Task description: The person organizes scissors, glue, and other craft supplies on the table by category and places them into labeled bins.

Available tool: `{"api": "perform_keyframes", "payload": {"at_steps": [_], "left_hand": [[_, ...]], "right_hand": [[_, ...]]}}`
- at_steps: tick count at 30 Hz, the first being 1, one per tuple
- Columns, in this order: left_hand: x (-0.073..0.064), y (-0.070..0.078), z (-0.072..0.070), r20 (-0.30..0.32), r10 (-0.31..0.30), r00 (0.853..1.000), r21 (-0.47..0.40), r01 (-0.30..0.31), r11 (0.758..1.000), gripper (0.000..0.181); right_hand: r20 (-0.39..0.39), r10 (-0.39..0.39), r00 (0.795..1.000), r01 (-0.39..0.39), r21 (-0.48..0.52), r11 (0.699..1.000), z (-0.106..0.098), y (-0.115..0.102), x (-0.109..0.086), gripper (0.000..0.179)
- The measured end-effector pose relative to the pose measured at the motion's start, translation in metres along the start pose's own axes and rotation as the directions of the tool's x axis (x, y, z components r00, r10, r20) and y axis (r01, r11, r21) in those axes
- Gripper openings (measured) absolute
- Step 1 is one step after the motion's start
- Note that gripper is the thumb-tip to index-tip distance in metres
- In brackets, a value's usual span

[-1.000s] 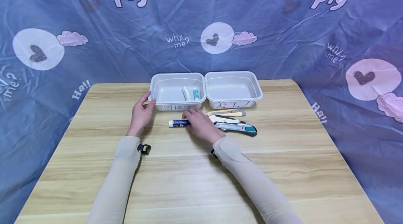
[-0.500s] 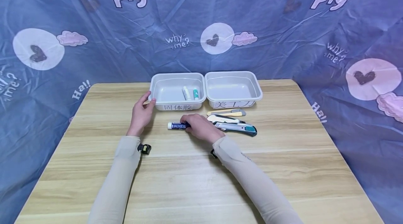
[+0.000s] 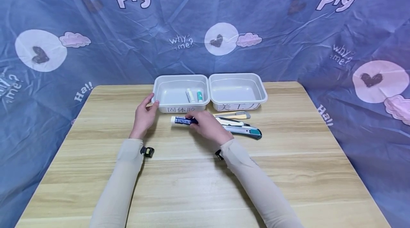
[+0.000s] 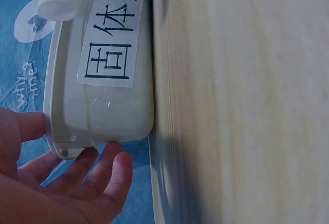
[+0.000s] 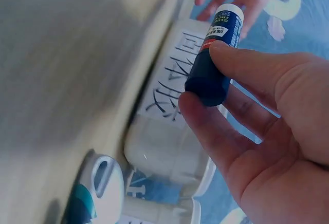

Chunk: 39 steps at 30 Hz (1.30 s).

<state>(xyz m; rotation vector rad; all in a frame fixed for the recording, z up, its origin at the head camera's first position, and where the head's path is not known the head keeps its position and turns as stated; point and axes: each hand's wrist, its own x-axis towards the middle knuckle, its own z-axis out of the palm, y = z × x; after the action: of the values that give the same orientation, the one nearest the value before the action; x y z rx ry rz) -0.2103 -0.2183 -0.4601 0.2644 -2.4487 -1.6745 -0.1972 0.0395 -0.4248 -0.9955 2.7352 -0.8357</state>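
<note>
My right hand (image 3: 206,125) pinches a dark blue glue stick (image 3: 183,120) between thumb and fingers, its white cap pointing left. In the right wrist view the glue stick (image 5: 213,64) is held in front of the labelled wall of the left plastic box (image 3: 179,109). With thumb and fingers, my left hand (image 3: 144,117) holds that box's near left corner. Inside the box lie a white glue stick (image 3: 190,95) and a green one (image 3: 200,96). The left wrist view catches the held stick's white cap (image 4: 59,0) near the box rim.
A second plastic box (image 3: 237,107) adjoins the first on its right, also labelled. Before it lie a yellow utility knife (image 3: 235,115), a white one (image 3: 231,122) and a grey-teal one (image 3: 241,130), partly behind my right hand. A printed cloth (image 3: 275,50) hangs behind the table (image 3: 179,185).
My right hand has picked up the blue glue stick from the table and raised it a little toward the left box. My left hand stays on the box corner.
</note>
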Motion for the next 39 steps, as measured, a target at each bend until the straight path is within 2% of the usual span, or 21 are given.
{"api": "perform_keyframes", "payload": {"at_steps": [8, 13, 21, 27, 34, 39], "left_hand": [[-0.001, 0.0, 0.0, -0.003, -0.003, 1.0, 0.005, 0.003, 1.0, 0.054], [-0.001, 0.0, 0.0, -0.002, -0.009, 1.0, 0.007, 0.009, 1.0, 0.054], [-0.001, 0.001, 0.0, -0.005, -0.012, 1.0, 0.012, 0.012, 1.0, 0.053], [-0.001, 0.001, 0.0, 0.0, -0.015, 1.0, 0.008, 0.015, 1.0, 0.054], [-0.001, 0.001, 0.0, 0.0, -0.015, 1.0, 0.01, 0.015, 1.0, 0.054], [-0.001, 0.003, 0.0, 0.003, -0.022, 1.0, 0.016, 0.022, 1.0, 0.054]], "right_hand": [[-0.077, 0.045, 0.996, -0.043, 0.027, 0.999, -0.013, 0.005, 0.001, 0.033], [-0.094, 0.076, 0.993, -0.071, 0.054, 0.996, -0.021, 0.007, -0.001, 0.032], [-0.185, 0.103, 0.977, -0.083, 0.11, 0.99, -0.037, 0.014, -0.003, 0.027], [-0.247, 0.138, 0.959, -0.1, 0.162, 0.982, -0.04, 0.022, -0.002, 0.025], [-0.332, 0.201, 0.921, -0.128, 0.231, 0.965, -0.042, 0.027, -0.001, 0.027], [-0.361, 0.233, 0.903, -0.139, 0.267, 0.953, -0.043, 0.032, -0.002, 0.026]]}}
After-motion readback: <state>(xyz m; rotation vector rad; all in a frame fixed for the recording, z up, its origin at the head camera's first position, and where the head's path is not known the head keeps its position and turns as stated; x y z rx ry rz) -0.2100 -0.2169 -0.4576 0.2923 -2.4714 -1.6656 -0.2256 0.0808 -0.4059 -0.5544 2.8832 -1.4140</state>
